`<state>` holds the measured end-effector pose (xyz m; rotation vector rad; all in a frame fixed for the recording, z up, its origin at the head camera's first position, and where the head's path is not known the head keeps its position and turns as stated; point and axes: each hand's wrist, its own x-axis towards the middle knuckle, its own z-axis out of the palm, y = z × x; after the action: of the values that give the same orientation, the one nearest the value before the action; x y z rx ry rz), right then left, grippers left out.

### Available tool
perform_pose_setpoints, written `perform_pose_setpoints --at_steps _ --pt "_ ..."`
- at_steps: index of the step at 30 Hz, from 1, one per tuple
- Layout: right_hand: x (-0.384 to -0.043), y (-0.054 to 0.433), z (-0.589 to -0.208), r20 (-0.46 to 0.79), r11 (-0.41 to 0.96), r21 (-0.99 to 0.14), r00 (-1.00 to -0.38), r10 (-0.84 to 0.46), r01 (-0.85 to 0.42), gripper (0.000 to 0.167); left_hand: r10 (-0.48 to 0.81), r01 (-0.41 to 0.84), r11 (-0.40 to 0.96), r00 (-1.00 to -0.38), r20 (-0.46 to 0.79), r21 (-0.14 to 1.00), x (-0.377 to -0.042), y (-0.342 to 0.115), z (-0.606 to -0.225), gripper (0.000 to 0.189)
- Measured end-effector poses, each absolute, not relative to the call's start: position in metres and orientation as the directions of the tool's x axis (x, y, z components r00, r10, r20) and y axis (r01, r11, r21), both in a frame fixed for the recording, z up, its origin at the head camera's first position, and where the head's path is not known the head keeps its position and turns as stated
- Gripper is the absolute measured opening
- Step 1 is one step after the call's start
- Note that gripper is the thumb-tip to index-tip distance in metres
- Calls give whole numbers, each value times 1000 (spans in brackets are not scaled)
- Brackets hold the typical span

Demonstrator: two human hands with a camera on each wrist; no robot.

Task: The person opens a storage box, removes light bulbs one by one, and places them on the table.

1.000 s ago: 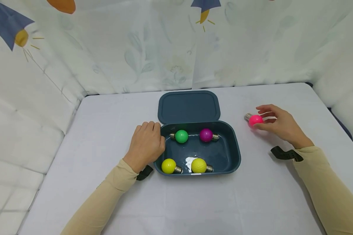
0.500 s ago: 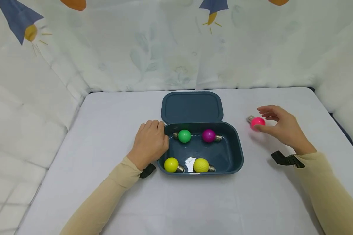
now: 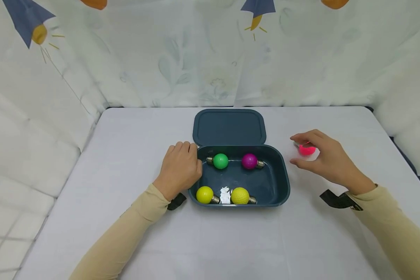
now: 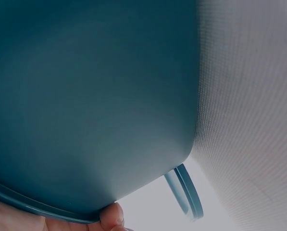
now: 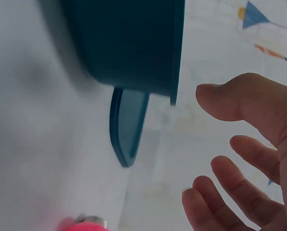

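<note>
My left hand [image 3: 179,171] grips the left end of a dark blue box [image 3: 283,179], with fingers [image 4: 112,216] over its rim in the left wrist view. Inside lie a green light bulb [image 3: 220,161], a purple bulb [image 3: 249,161], a smooth yellow bulb [image 3: 204,195] and a dimpled yellow bulb [image 3: 239,195]. To the box's right, my right hand [image 3: 327,159] hovers with thumb and fingers apart, holding nothing. A pink bulb [image 3: 306,150] lies on the table behind it, partly covered by the fingers in the head view. The right wrist view catches only its top [image 5: 85,226].
The box's matching flat lid [image 3: 229,126] lies directly behind the box. A white cloth covers the table [image 3: 143,128]. Patterned white curtains [image 3: 136,58] hang along the back and sides.
My right hand has come away from the pink bulb, toward the box and the near side, its thumb and fingers still apart. The bulb stays on the table. My left hand keeps its grip.
</note>
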<state>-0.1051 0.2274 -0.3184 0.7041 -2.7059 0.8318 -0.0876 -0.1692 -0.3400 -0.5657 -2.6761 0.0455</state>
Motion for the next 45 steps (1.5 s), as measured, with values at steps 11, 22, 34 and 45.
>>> perform_pose_setpoints --at_steps 11,22,34,45 --pt "-90 199 -307 389 619 -416 -745 -542 -667 61 394 380 917 -827 400 -117 -88 -171 -340 15" --pt "-79 177 -308 258 574 -443 -712 -654 -688 56 406 392 911 -811 420 -125 -87 -168 -340 15" --pt "-74 156 -310 149 467 -560 -638 -755 -684 52 394 384 917 -819 418 -110 -81 -168 -337 14" --pt "-72 144 -316 51 448 -604 -593 -803 -659 53 384 385 920 -841 382 -78 -74 -166 -334 13"
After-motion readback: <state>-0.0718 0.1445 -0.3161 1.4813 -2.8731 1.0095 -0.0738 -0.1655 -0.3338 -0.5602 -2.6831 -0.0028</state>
